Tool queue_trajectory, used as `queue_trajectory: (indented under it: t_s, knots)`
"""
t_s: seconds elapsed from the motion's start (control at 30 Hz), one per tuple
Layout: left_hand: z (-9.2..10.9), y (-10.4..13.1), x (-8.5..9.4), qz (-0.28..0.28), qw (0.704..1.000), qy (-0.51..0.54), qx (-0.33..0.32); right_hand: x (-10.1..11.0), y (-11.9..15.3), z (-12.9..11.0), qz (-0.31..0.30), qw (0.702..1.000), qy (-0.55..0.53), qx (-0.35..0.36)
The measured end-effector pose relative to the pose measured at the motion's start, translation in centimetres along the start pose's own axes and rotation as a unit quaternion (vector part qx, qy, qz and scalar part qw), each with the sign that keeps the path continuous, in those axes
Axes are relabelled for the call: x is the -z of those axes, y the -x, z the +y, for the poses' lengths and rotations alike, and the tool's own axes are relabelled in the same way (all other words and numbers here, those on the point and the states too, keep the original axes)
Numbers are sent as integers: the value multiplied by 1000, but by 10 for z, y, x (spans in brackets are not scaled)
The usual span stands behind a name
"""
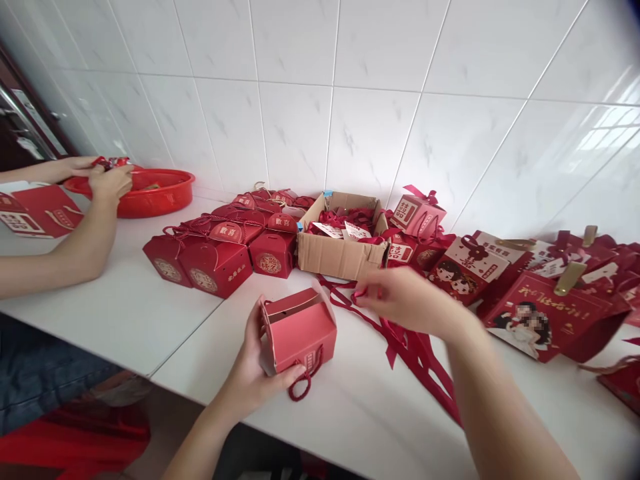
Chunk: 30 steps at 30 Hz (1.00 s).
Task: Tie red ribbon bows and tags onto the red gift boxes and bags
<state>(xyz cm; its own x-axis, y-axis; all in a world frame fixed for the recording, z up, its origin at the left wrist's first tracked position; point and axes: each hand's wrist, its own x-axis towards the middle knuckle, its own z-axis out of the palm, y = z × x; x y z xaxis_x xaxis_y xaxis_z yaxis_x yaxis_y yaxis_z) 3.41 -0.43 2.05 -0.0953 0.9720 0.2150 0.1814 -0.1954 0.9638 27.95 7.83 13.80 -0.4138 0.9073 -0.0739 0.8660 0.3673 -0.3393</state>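
My left hand (255, 377) grips a small red gift box (305, 330) by its side and lower edge. A slot shows in the box's top, and a dark red cord loop (300, 388) hangs from its near side. My right hand (395, 297), blurred, is closed over the table with its fingertips pinching a bit of red ribbon (361, 292). Beneath it, long red ribbons (415, 357) lie across the white table (350, 393). Just behind stands an open cardboard box (340, 257) holding red ribbons and white cards.
Closed red boxes (217, 263) cluster left of the cardboard box. Red printed bags (555, 320) fill the right side. At the far left, a person's hands (113, 180) hold small red items by a red basin (160, 200). A tiled wall (300, 120) runs behind.
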Motion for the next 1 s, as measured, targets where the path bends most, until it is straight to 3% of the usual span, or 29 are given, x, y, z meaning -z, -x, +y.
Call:
queue_trajectory:
  t_s: [0.1,0.23,0.3,0.43,0.57,0.7,0.77,0.9,1.0]
  knots:
    - [-3,0,3,-26,1000,2,-12,-28,-27,-10,-125,988,80,-42]
    - [-8,-6,11,-78,995,-51,-20,-48,-45,-7,-165,979,115,-44]
    - [-11,-8,13,-38,995,-88,-37,-38,-42,0,-154,981,110,-31]
    - [-16,-7,12,121,977,-133,-112,-10,-28,11,-76,993,88,-31]
    - [-7,-7,11,148,940,-226,-206,-20,-33,9,-71,992,94,-41]
    - [21,-25,12,126,909,-282,-279,-44,-44,4,-127,983,119,-55]
    - [36,-41,12,92,902,-300,-297,-42,-44,5,-136,982,123,-50]
    - [50,-70,5,-54,885,-347,-304,-24,-37,13,-111,986,118,-39]
    - [47,-85,-6,-77,874,-368,-308,-28,-39,15,-113,985,115,-65]
